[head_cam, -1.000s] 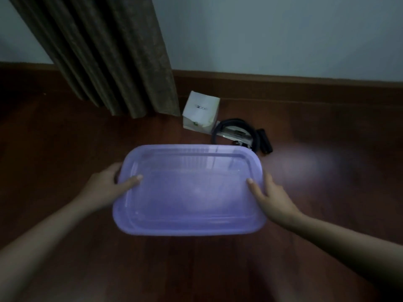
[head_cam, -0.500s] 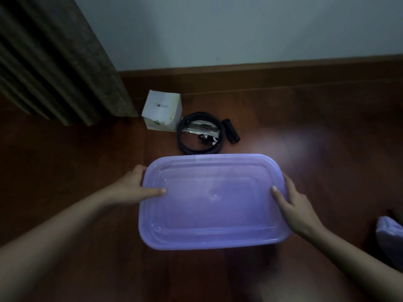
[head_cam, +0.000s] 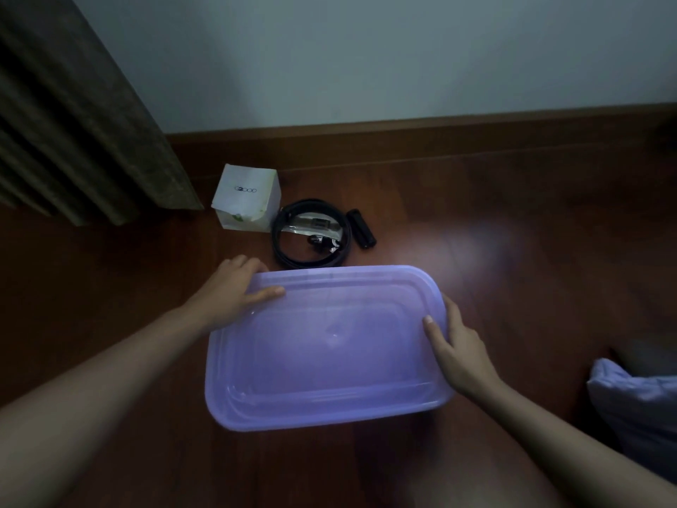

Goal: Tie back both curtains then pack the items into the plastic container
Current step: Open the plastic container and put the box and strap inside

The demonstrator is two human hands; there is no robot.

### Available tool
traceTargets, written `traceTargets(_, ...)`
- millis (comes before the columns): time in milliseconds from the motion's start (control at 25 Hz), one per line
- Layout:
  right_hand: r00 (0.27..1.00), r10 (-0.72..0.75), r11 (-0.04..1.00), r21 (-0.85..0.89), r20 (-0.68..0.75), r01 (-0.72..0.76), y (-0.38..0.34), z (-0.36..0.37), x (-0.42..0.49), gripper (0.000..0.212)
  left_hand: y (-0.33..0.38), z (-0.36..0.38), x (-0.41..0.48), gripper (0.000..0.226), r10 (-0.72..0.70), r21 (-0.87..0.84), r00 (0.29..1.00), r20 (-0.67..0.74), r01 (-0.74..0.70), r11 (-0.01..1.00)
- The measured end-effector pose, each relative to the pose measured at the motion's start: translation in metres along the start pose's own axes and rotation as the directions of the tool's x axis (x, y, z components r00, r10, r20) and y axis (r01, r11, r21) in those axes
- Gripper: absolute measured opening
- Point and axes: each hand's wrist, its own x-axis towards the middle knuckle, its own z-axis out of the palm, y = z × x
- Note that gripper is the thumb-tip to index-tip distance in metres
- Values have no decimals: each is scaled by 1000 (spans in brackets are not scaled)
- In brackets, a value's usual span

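Curtain fabric, a dark brown pleated drape [head_cam: 84, 115], is hanging at ten o'clock, its hem reaching the reddish-brown wooden floor [head_cam: 513, 221]. Just right of it, at eleven o'clock, a small white cardboard box [head_cam: 247, 198] is sitting near the wooden skirting board [head_cam: 439, 135]. Beside that box, a coiled black belt [head_cam: 311, 239] is lying at twelve o'clock with a clear packet inside its loop, and a short black cylinder [head_cam: 361, 229] is resting just beside the coil on its right.

Below them, the translucent purple rectangular plastic container [head_cam: 329, 346] is filling the middle, its far edge overlapping the belt in this view. The left hand [head_cam: 230, 287] is gripping its nine o'clock end, thumb lying over the rim and fingers curling round the outside. The right hand [head_cam: 458, 350] is clasping the three o'clock end likewise, thumb on top. At four o'clock, pale folded cloth [head_cam: 637, 408] is showing at the edge.
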Motion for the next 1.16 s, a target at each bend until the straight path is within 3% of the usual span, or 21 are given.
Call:
traceTargets(80,1000,-7,1000,-8,-2,7,0,0,1,73,-1,3,-2,42,13,-33,997,-72,-15,999)
traceTargets(240,1000,-3,1000,-22,-7,3,0,2,3,72,-4,-2,0,51,16,19,999,-32,-15,1000)
traceTargets(400,1000,-6,1000,-25,-18,5,0,3,1,72,-2,-1,4,44,23,10,999,-25,-22,1000)
traceTargets(600,1000,-8,1000,-25,-16,8,0,1,3,72,-5,-1,2,46,-24,-92,996,-85,16,996)
traceTargets(920,999,-28,999,-34,-28,27,0,2,3,73,-8,-3,6,62,39,102,999,-24,-37,994)
traceTargets(1160,999,-35,998,-46,-31,34,2,1,5,72,-7,-5,9,59,16,120,999,33,-20,993)
